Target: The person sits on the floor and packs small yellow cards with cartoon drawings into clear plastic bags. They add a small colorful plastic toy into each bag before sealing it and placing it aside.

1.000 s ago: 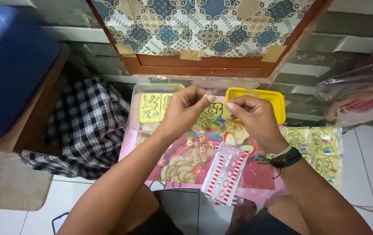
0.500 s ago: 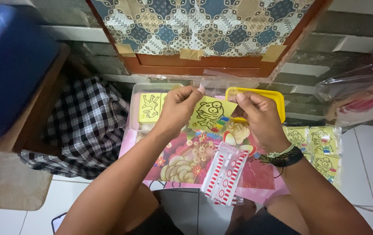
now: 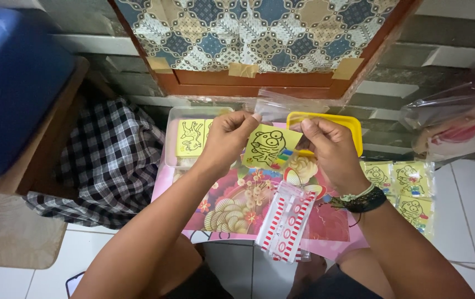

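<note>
My left hand (image 3: 227,139) and my right hand (image 3: 329,150) together hold up a small yellow card with a black cartoon drawing (image 3: 268,147), inside a clear plastic sleeve (image 3: 281,105) whose open top sticks up above the fingers. Both hands pinch the sleeve's upper edges. Below them lies a pink patterned board (image 3: 237,205) across my lap, with a pack of red-and-white striped sleeves (image 3: 287,221) lying on it.
A clear tray with more yellow cards (image 3: 190,138) sits at the left, a yellow tray (image 3: 348,124) behind my right hand. Packed cards (image 3: 403,194) lie on the floor at the right. A checked cloth (image 3: 104,160), a blue tub (image 3: 10,83) and a plastic bag (image 3: 459,122) flank the spot.
The hands have moved slightly apart and the yellow card now hangs lower inside the clear sleeve, showing more fully between them.
</note>
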